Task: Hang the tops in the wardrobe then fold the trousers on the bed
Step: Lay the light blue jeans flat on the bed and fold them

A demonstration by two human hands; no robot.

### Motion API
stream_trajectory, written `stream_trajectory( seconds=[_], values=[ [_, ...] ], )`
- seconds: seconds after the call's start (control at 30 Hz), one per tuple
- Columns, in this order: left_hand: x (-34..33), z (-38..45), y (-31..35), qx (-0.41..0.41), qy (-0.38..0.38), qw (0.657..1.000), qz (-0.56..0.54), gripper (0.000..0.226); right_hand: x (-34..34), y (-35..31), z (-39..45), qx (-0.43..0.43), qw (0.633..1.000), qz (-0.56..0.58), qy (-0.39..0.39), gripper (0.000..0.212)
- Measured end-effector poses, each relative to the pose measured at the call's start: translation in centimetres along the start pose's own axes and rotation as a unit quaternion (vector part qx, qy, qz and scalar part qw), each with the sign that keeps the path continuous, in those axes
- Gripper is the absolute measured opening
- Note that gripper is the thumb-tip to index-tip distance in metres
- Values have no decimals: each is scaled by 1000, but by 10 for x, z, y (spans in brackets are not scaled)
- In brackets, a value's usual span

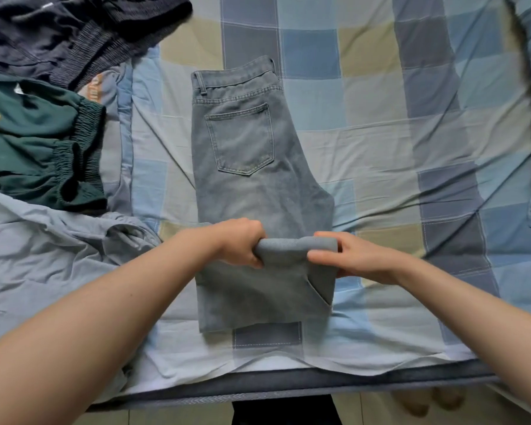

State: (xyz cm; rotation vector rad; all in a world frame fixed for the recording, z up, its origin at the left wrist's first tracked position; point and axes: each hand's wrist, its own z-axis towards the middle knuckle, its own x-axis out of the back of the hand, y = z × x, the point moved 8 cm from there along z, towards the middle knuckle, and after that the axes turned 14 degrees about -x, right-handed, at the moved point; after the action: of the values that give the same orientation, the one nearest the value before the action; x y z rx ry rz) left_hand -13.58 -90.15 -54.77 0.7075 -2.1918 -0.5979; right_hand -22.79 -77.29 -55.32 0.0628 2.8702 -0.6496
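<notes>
You have the grey jeans (246, 154) laid lengthwise on the checked bedsheet (380, 133), waistband away from you and back pocket up, legs already doubled one over the other; the lower part is being carried up toward the seat. Your left hand (242, 243) is curled around the left end of the raised fold, and your right hand (359, 256) pinches the right end, thumb over the top and fingers beneath; both are clamped on the denim, holding the folded edge lifted off the fabric under it.

This looks like the middle of a fold, so the risk lies in how it lands; if one hand runs ahead of the other, the fold will probably fall skewed and the side edges will not line up. The right edge already shows a slanting crease beneath your right hand; pressed down as it is, that would likely set as a wrinkle. Letting go before the edge lies flat may let stiff denim spring open.

The green garment (37, 142) and the dark garment (74, 29) lie bunched at the left beside a rumpled pale blue cloth (43, 256); keep the jeans apart from that pile.
</notes>
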Motion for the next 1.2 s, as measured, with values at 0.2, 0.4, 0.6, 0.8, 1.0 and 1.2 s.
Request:
stream_trajectory(
  seconds=[0.2,0.4,0.6,0.8,1.0,1.2],
  values=[
    [-12,16,24,-57,-45,997,-13,23,128,16,31,-61,934,180,304,20],
    [-11,22,9,-55,-31,997,37,24,147,-4,99,-77,932,17,352,49],
    [-4,10,11,-68,73,985,139,53,144,-13,108,-94,935,-46,340,18],
    [-16,-13,30,-112,187,966,136,81,103,-36,99,-17,976,-32,215,8],
    [-20,-24,36,-189,239,930,208,74,96,-32,124,1,883,-435,176,67],
    [16,-14,-5,-229,322,883,254,55,100,-22,134,0,959,-273,83,46]
  ],
)
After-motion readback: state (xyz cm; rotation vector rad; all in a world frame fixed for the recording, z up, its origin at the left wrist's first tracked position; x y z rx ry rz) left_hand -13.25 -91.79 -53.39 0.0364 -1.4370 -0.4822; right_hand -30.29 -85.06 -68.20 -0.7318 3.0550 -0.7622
